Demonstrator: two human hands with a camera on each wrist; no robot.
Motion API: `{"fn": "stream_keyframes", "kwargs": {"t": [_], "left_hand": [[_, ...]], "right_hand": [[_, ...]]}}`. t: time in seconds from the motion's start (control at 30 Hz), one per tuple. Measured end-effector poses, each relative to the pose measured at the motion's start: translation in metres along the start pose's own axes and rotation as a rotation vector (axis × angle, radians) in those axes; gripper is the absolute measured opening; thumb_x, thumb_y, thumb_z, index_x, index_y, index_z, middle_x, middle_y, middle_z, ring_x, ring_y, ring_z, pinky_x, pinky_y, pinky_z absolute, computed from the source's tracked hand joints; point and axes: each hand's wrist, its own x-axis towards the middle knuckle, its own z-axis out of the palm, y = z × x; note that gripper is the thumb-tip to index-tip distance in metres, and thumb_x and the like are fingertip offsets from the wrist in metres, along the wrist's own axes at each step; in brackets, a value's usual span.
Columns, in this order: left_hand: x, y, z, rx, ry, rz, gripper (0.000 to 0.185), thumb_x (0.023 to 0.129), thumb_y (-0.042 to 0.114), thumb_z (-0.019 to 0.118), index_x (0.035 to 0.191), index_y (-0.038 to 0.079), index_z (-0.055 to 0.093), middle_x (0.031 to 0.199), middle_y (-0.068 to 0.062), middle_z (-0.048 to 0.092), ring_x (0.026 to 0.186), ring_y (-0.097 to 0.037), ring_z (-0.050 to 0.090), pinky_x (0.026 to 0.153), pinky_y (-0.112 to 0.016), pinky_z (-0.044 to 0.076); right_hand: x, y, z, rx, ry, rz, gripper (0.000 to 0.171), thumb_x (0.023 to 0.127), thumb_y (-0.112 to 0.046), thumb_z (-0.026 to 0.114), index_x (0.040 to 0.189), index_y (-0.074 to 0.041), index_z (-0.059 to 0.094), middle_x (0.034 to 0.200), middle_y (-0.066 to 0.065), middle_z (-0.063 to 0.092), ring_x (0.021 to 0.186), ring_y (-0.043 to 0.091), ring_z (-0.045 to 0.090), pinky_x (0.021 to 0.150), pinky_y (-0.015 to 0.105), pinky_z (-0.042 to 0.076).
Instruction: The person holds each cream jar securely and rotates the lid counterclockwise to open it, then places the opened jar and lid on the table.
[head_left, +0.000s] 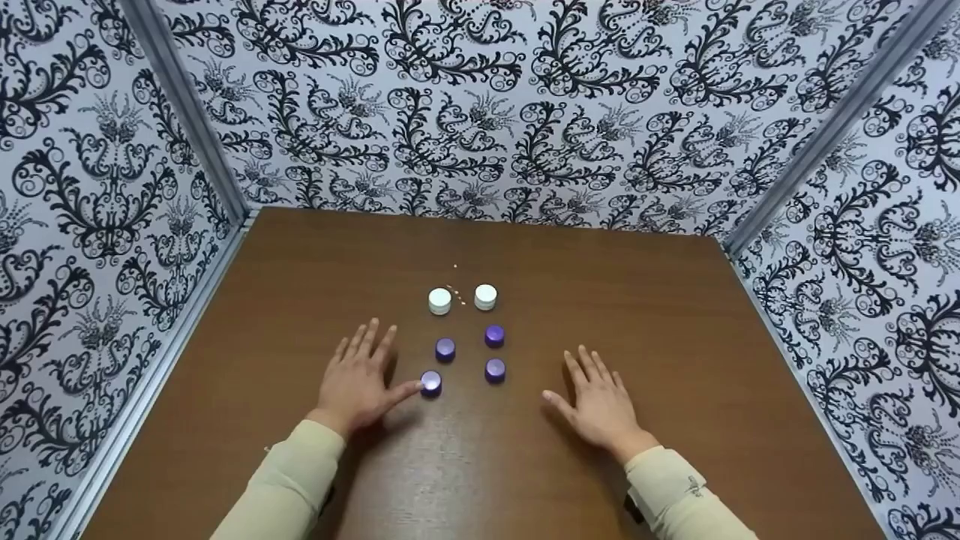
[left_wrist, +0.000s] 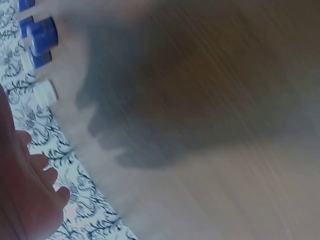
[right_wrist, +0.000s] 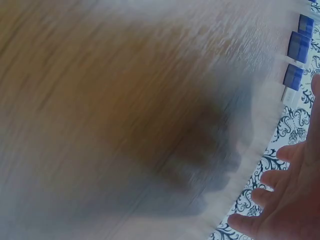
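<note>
My left hand [head_left: 357, 382] is spread over the left part of the table, holding nothing; in the head view its thumb tip overlaps the edge of the nearest purple cap [head_left: 430, 382]. To the right, my right hand [head_left: 598, 405] is spread as well, apart from every object. Between the hands are more purple caps, one [head_left: 445, 349] at the left and two at the right, a far one [head_left: 494, 335] and a near one [head_left: 495, 370]. Behind them stand two round white pieces, a left one [head_left: 439, 301] and a right one [head_left: 485, 296], each looking like stacked caps.
Several tiny pale crumbs [head_left: 459, 294] lie between and behind the white pieces. The brown wooden table [head_left: 600, 285] is bounded by patterned black-and-white walls [head_left: 465, 112] at the back and both sides, with grey metal posts [head_left: 187, 105] in the corners.
</note>
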Motion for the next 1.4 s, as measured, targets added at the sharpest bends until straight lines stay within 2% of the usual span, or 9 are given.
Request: {"fn": "stream_keyframes", "kwargs": {"t": [0.23, 0.43, 0.53, 0.67, 0.83, 0.9, 1.13, 1.27, 1.4], "left_hand": [[0.021, 0.045, 0.007, 0.043, -0.014, 0.107, 0.105, 0.082, 0.082, 0.048, 0.157, 0.011, 0.030, 0.159, -0.019, 0.027, 0.146, -0.036, 0.024, 0.116, -0.050, 0.018], [0.034, 0.096, 0.024, -0.020, 0.056, 0.221, 0.078, 0.085, 0.056, 0.068, 0.136, -0.001, 0.055, 0.130, -0.018, 0.058, 0.124, -0.035, 0.052, 0.105, -0.049, 0.037], [0.039, 0.118, 0.035, -0.059, 0.093, 0.199, 0.063, 0.081, 0.047, 0.075, 0.121, 0.000, 0.061, 0.112, -0.014, 0.063, 0.107, -0.032, 0.059, 0.094, -0.047, 0.046], [0.044, 0.137, 0.045, -0.095, 0.135, 0.103, 0.056, 0.077, 0.037, 0.081, 0.113, -0.001, 0.060, 0.100, -0.013, 0.061, 0.096, -0.032, 0.061, 0.086, -0.045, 0.050], [0.050, 0.145, 0.054, -0.117, 0.106, -0.023, 0.065, 0.076, 0.031, 0.081, 0.123, -0.006, 0.055, 0.106, -0.018, 0.059, 0.101, -0.035, 0.060, 0.090, -0.044, 0.049], [0.052, 0.145, 0.058, -0.119, 0.083, -0.047, 0.067, 0.076, 0.030, 0.082, 0.125, -0.006, 0.054, 0.108, -0.019, 0.059, 0.103, -0.035, 0.059, 0.091, -0.044, 0.049], [0.054, 0.143, 0.071, -0.100, 0.101, -0.053, 0.057, 0.075, 0.026, 0.082, 0.117, -0.005, 0.060, 0.104, -0.017, 0.059, 0.099, -0.034, 0.059, 0.085, -0.044, 0.051], [0.056, 0.145, 0.076, -0.103, 0.107, -0.068, 0.049, 0.076, 0.025, 0.082, 0.111, -0.003, 0.063, 0.101, -0.015, 0.059, 0.097, -0.033, 0.059, 0.078, -0.046, 0.053], [0.057, 0.148, 0.078, -0.097, 0.112, -0.058, 0.043, 0.077, 0.024, 0.082, 0.107, -0.002, 0.065, 0.099, -0.014, 0.058, 0.096, -0.033, 0.059, 0.079, -0.045, 0.053]], "right_hand": [[-0.001, 0.001, -0.005, -0.003, -0.010, 0.002, 0.087, 0.093, -0.070, 0.045, 0.156, -0.011, 0.033, 0.161, 0.017, 0.023, 0.147, 0.037, 0.020, 0.112, 0.062, 0.020], [0.001, -0.001, -0.007, -0.008, -0.001, -0.011, 0.084, 0.094, -0.067, 0.047, 0.155, -0.009, 0.034, 0.160, 0.018, 0.026, 0.147, 0.037, 0.022, 0.112, 0.060, 0.020], [0.003, -0.005, -0.008, -0.013, 0.007, -0.024, 0.083, 0.095, -0.066, 0.047, 0.154, -0.008, 0.036, 0.159, 0.018, 0.027, 0.146, 0.036, 0.023, 0.113, 0.059, 0.021], [0.004, -0.011, -0.009, -0.028, 0.010, -0.040, 0.082, 0.096, -0.066, 0.045, 0.153, -0.008, 0.037, 0.159, 0.017, 0.029, 0.146, 0.035, 0.024, 0.113, 0.057, 0.022], [0.004, -0.019, -0.011, -0.031, -0.014, -0.057, 0.083, 0.096, -0.068, 0.041, 0.153, -0.008, 0.037, 0.159, 0.017, 0.029, 0.146, 0.034, 0.025, 0.114, 0.055, 0.021], [0.003, -0.021, -0.011, -0.034, -0.019, -0.060, 0.083, 0.096, -0.068, 0.041, 0.153, -0.008, 0.037, 0.159, 0.016, 0.030, 0.146, 0.034, 0.025, 0.114, 0.054, 0.021], [0.003, -0.023, -0.013, -0.006, -0.004, -0.091, 0.077, 0.097, -0.059, 0.051, 0.152, -0.007, 0.039, 0.157, 0.017, 0.033, 0.145, 0.035, 0.027, 0.113, 0.056, 0.022], [0.002, -0.022, -0.014, -0.010, -0.010, -0.094, 0.078, 0.097, -0.062, 0.048, 0.152, -0.008, 0.039, 0.157, 0.016, 0.032, 0.145, 0.034, 0.027, 0.113, 0.056, 0.022], [0.000, -0.020, -0.013, -0.018, -0.017, -0.090, 0.079, 0.096, -0.064, 0.046, 0.152, -0.008, 0.039, 0.157, 0.016, 0.033, 0.145, 0.034, 0.027, 0.113, 0.056, 0.022]]}}
